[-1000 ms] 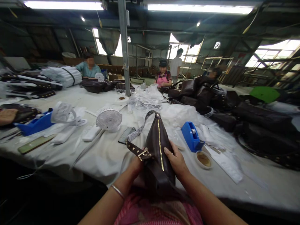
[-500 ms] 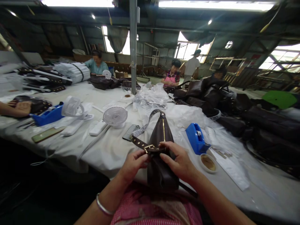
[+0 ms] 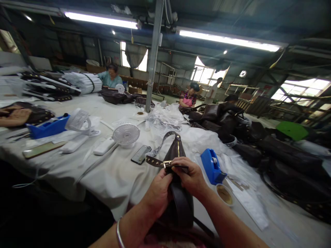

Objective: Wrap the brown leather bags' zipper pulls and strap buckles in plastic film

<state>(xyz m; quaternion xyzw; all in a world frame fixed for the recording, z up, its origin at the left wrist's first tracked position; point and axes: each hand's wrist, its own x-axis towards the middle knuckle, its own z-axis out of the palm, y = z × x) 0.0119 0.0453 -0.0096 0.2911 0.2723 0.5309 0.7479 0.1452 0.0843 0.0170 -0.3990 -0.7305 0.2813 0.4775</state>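
At the table's (image 3: 103, 182) near edge, found bag (image 3: 171, 150) between both hands, narrow zipped end pointing far. Saw left hand (image 3: 157, 194) pinching strap (image 3: 153, 161) by buckle (image 3: 167, 164), right hand (image 3: 193, 178) gripping strap just right of it. Judged strap threaded; could not tell whether fastened. Noted film wrap (image 3: 160, 144) on strap's far stretch, phone (image 3: 141, 155) left, dispenser (image 3: 210, 164) right.

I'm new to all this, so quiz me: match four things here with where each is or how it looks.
1. Buckle
2. Phone
3. Bracelet
4. White bundle

A. Around the left wrist
B. Bound with a dark band
C. Gold-coloured, on the strap
D. Flat on the cloth, left of the bag

Pairs: 1-C, 2-D, 3-A, 4-B
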